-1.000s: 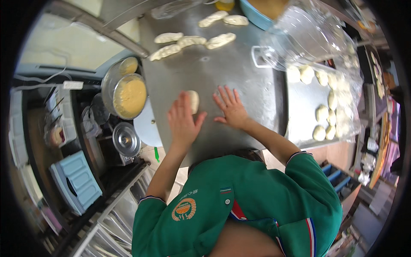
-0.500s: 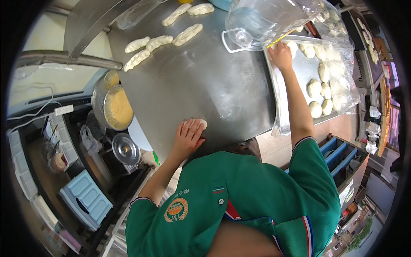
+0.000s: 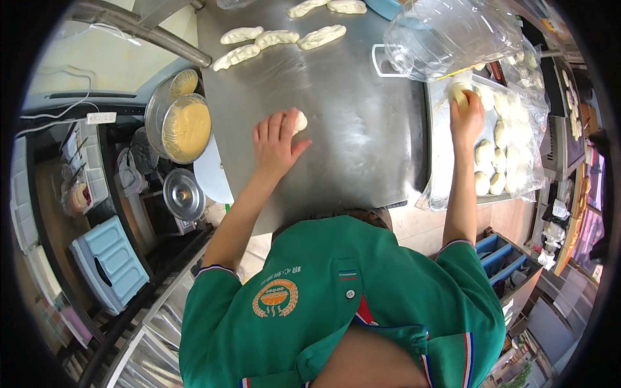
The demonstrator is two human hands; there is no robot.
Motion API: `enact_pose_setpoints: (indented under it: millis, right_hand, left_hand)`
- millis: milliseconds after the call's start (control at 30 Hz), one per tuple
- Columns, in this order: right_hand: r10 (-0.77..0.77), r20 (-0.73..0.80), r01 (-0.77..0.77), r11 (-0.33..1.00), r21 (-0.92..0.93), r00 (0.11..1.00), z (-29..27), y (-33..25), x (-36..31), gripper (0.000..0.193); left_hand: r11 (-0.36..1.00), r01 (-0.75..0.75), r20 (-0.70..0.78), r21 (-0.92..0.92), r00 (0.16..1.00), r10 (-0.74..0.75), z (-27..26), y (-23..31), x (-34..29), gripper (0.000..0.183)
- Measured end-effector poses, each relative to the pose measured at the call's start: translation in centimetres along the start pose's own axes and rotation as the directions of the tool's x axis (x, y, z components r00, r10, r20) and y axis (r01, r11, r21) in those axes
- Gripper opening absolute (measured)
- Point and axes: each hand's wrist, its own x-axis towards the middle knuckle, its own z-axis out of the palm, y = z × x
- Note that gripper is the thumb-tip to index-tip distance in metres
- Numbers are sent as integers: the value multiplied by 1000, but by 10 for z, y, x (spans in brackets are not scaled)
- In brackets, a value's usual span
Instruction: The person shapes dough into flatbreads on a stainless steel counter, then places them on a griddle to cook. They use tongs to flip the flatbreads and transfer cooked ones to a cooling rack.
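The right grip [image 3: 468,121] has its fingers bent around a pale dough piece [image 3: 460,96], pinching it, at the left far part of a metal tray [image 3: 442,147]; from my distance I cannot tell if this piece is lifted or touches the tray. The left grip [image 3: 275,142] is palm down, with the fingers almost straight and close side by side, and the thumb spread away from them. Just at these fingers I see a small rounded dough lump [image 3: 301,121], partly covered by them, on the steel tabletop [image 3: 349,149]; how hard it is pressed, I cannot tell. Farther from me on the tabletop lie six long dough strips [image 3: 322,37], four of them in a loose group at the left and two near the upper edge of my view. At the far right side I see a large clear container [image 3: 453,39], and a blue basin [image 3: 386,8] shows partly beside it. In the tray there are more dough balls [image 3: 484,152], and a clear plastic sheet [image 3: 529,161] covers those on the right. To the left of the tabletop I find a yellow mixture [image 3: 192,129] in a clear bowl [image 3: 167,132] and, nearer to me, a round metal lid [image 3: 184,194]. The person wears a green shirt [image 3: 394,265] with short sleeves.
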Motion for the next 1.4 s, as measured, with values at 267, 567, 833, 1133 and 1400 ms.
enact_pose_setpoints:
  millis: [267, 567, 833, 1133, 1400]
  right_hand:
    - [-424, 294, 306, 876, 372, 857, -21, -109, -107, 25]
    - [-309, 612, 339, 938, 70, 728, -8, -183, -146, 87]
    - [-358, 447, 380, 924, 42, 820, 90, -162, -68, 86]
    - [-563, 491, 369, 819, 440, 665, 23, -202, -138, 72]
    - [-413, 346, 241, 863, 443, 842, 101, -229, -4, 37]
  left_hand:
    - [986, 56, 17, -157, 998, -54, -3, -1, 1, 69]
    - [972, -226, 253, 67, 946, 203, 1, 17, -78, 75]
    - [992, 58, -2, 108, 998, -58, 20, -26, 9, 81]
    - [954, -295, 88, 48, 953, 290, -1, -10, -62, 66]
    - [880, 368, 215, -302, 925, -313, 5, -62, 41, 32]
